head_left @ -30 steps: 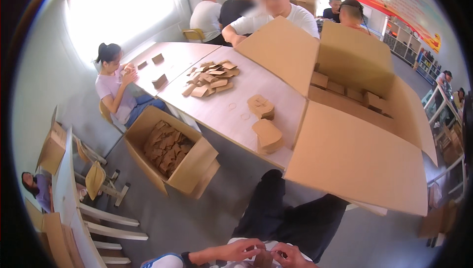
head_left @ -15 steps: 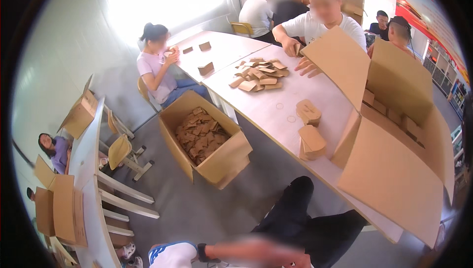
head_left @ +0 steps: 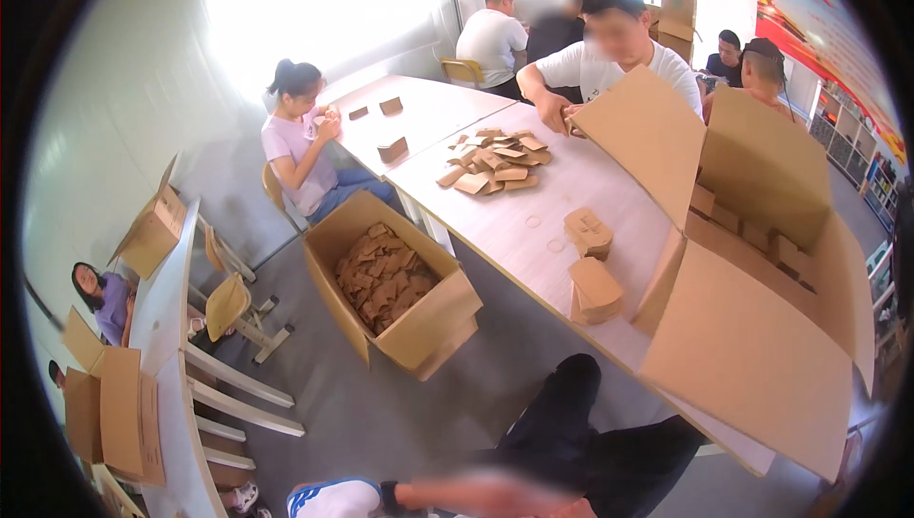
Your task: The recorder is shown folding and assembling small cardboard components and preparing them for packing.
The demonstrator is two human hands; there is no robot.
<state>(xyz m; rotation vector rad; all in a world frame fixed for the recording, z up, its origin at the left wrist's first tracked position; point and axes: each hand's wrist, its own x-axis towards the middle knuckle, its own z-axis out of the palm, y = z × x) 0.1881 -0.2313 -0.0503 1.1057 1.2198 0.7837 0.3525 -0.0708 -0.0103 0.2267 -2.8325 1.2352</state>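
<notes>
My left arm, with a dark band (head_left: pixel 390 497) at the wrist, crosses the bottom edge over my dark trousers. The left hand (head_left: pixel 533 496) is smeared, so its fingers and anything in them cannot be made out. My right hand does not show. Nearest on the table stand two stacks of brown cardboard pieces, the nearer stack (head_left: pixel 596 289) and the farther stack (head_left: pixel 588 232). Two thin rings like rubber bands (head_left: pixel 555 245) lie beside them. A loose heap of folded cardboard pieces (head_left: pixel 495 161) is farther back.
A large open carton (head_left: pixel 752 347) stands at the table's right, its flaps spread. On the floor, another carton (head_left: pixel 428 328) is full of brown pieces. Across the white table (head_left: pixel 619 185), a co-worker in white handles something behind a flap; another sits at the far left end.
The view has shifted slightly. The co-worker across the table has drawn their hands together behind the carton flap. My left arm stays low at the bottom edge.
</notes>
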